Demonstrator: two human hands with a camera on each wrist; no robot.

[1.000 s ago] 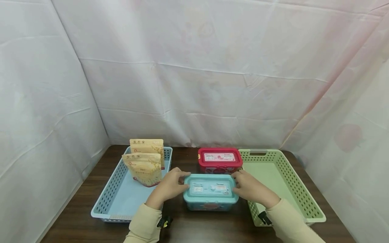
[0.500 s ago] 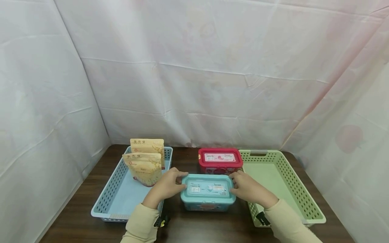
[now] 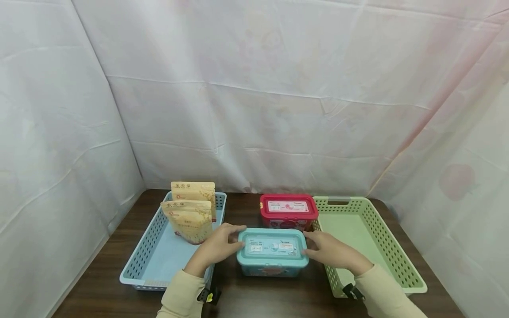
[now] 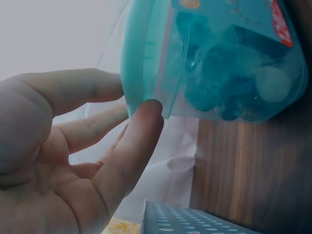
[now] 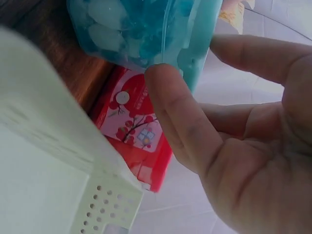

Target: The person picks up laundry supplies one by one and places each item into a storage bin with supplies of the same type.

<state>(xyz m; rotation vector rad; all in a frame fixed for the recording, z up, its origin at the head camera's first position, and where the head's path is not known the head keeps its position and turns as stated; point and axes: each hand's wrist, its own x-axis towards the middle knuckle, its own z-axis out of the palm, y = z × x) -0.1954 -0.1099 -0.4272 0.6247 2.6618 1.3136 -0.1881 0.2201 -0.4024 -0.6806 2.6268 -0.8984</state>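
Observation:
A teal lidded plastic tub (image 3: 272,258) stands on the dark wooden table, its clear wall showing blue and white pods inside. My left hand (image 3: 218,247) is at the tub's left end, fingers fairly straight. In the left wrist view the thumb (image 4: 92,85) touches the lid edge and a fingertip overlaps the rim. At the opposite end is my right hand (image 3: 332,251), its fingers extended. The right wrist view has that thumb (image 5: 248,56) right at the lid edge and a fingertip over the side wall. Just behind stands a red lidded tub (image 3: 288,211).
On the left, a light blue basket (image 3: 139,260) holds two yellow pouches (image 3: 191,221) standing upright. A light green basket (image 3: 387,234) lies to the right, close beside the red tub. White cloth (image 3: 254,110) hangs around the table's back and sides.
The teal tub shifted slightly left, then stopped. My right hand has since moved a little right, its fingers loosening at the tub's end. The left hand went slightly left with the tub.

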